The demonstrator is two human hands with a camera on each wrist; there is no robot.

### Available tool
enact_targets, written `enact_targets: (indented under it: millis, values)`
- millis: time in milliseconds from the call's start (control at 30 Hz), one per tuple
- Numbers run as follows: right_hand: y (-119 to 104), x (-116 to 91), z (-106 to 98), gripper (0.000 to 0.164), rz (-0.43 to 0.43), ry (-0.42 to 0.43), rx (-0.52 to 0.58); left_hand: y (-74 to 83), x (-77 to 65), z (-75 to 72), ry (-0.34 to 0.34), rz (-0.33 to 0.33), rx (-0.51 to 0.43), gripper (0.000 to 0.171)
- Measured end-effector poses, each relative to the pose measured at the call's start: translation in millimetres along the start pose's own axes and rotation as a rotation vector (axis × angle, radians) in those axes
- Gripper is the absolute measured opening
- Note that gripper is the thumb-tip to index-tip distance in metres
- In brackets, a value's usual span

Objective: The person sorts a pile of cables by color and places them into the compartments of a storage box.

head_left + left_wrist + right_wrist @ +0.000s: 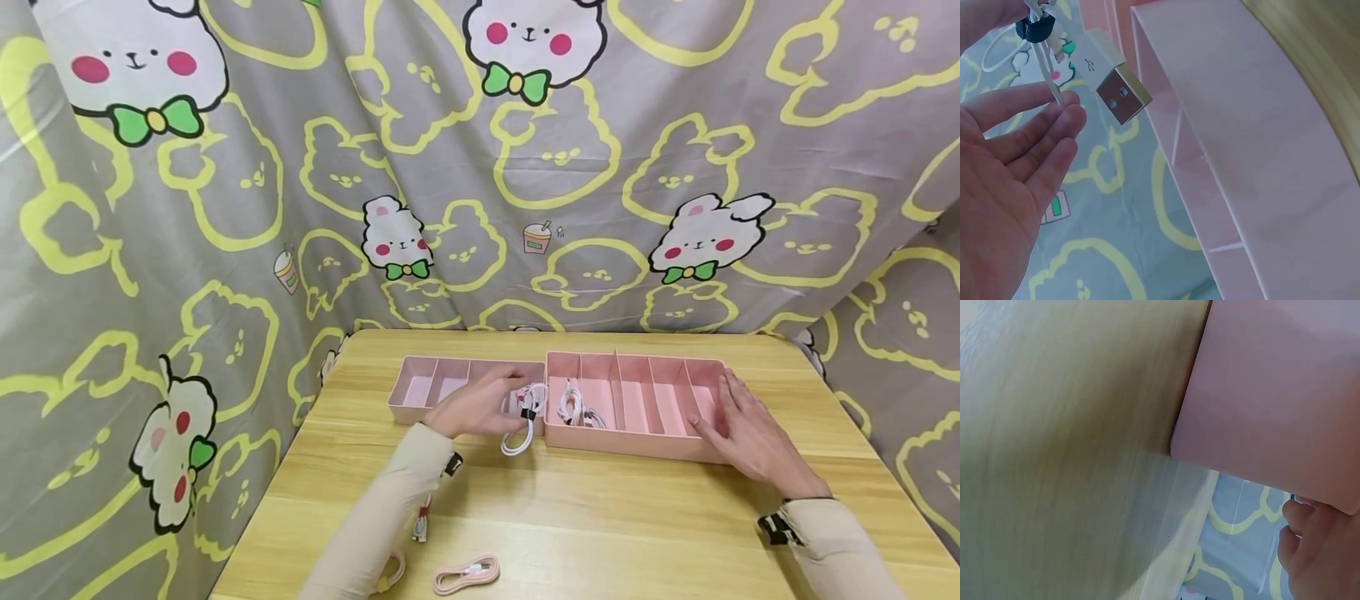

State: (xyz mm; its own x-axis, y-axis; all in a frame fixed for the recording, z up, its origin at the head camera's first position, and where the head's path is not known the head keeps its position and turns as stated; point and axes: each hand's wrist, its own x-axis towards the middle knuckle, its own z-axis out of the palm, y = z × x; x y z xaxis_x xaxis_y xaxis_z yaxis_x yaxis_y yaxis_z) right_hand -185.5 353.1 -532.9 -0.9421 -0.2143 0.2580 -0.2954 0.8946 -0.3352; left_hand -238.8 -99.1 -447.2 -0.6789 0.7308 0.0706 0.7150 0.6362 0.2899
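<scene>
My left hand (480,404) holds a coiled white USB cable (534,397), bound with a black tie, over the right end of the pale pink divided box (411,413). In the left wrist view its USB plug (1100,59) hangs beside the box wall, and the fingers (1047,134) are partly spread. My right hand (757,437) grips the right end of the darker pink divided box (637,443), thumb over the front rim and fingers along the end wall. Coiled white cables (572,404) lie in that box's left compartments.
The boxes stand end to end on the wooden table (600,525). Nearer me lie a coiled pink cable (467,575), a cable plug with red (421,527) and another pink cable (393,573) partly behind the left sleeve. A patterned curtain (465,183) hangs behind.
</scene>
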Motion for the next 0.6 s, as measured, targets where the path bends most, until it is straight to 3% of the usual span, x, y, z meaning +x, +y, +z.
enact_targets:
  millis: [333, 600]
  values:
    - [-1, 0, 0, 0.094, 0.001, -0.004, 0.004, 8.5, 13.1, -2.7, -0.005, -0.031, 0.011, 0.073]
    - [0, 0, 0, 0.093, 0.010, -0.008, 0.010, 9.3, 26.4, -5.4, 0.033, 0.036, 0.041, 0.066]
